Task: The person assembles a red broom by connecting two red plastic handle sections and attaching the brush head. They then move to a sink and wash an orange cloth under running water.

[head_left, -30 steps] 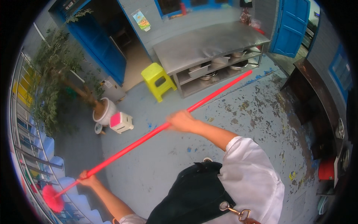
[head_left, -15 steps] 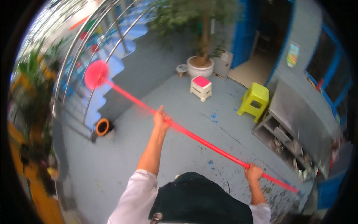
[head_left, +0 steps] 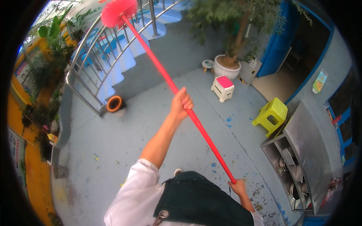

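A long red cobweb duster (head_left: 158,67) runs slantwise in front of me, its round bristle head up at the far left before the stair railing. My left hand (head_left: 181,103) is closed round the middle of its pole, with that arm stretched forward. Closer to my body, my right hand (head_left: 237,187) grips the pole's lower end. The bristle head overlaps the railing in the picture; whether it touches it I cannot tell.
A metal railing (head_left: 83,77) edges the blue-white stairs. Ahead stand a potted tree in a white pot (head_left: 226,69), a small white stool with a pink top (head_left: 223,89) and a yellow-green stool (head_left: 270,116). A metal cabinet (head_left: 307,139) is at right, an orange-rimmed pot (head_left: 116,104) at left.
The duster has swung steeper, its head now farther up. My left hand is higher in view. My right hand has come inward, and the pole no longer shows beyond it. The whole view has shifted.
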### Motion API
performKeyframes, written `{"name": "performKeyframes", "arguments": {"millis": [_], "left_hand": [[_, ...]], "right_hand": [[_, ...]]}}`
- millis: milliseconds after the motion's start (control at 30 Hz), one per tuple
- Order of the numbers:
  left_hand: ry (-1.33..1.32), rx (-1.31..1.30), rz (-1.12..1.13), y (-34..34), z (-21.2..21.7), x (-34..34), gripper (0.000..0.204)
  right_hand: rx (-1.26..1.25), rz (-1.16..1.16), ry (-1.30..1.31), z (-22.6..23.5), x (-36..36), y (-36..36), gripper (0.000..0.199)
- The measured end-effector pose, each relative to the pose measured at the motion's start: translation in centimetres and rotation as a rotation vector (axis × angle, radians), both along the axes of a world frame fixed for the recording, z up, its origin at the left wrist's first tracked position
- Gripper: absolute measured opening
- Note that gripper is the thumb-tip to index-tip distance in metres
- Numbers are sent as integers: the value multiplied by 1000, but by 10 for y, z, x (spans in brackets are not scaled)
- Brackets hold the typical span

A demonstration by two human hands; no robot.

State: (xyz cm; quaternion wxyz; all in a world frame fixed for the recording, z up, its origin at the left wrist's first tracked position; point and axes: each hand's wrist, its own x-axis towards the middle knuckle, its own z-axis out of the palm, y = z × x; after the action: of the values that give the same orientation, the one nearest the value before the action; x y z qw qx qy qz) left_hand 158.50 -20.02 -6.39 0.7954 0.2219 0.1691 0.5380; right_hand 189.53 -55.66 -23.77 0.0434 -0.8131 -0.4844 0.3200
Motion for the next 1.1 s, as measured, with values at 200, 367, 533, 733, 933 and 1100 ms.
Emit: {"name": "performKeyframes", "arguments": {"millis": [200, 367, 533, 733, 933, 1100], "left_hand": [[51, 21, -71, -42, 18, 63, 47], [46, 13, -52, -78, 39, 89, 51], [108, -89, 16, -76, 29, 86, 52], [157, -182, -90, -76, -24, 87, 52], [135, -290, -248, -95, -74, 82, 46], [25, -206, -351, -122, -129, 88, 37]], "right_hand": [[756, 307, 373, 139, -89, 133, 76], [717, 121, 18, 181, -129, 206, 26], [795, 102, -192, 156, -140, 199, 25], [623, 162, -50, 129, -131, 191, 25], [550, 164, 105, 94, -130, 162, 25], [545, 153, 314, 48, -109, 140, 23]]}}
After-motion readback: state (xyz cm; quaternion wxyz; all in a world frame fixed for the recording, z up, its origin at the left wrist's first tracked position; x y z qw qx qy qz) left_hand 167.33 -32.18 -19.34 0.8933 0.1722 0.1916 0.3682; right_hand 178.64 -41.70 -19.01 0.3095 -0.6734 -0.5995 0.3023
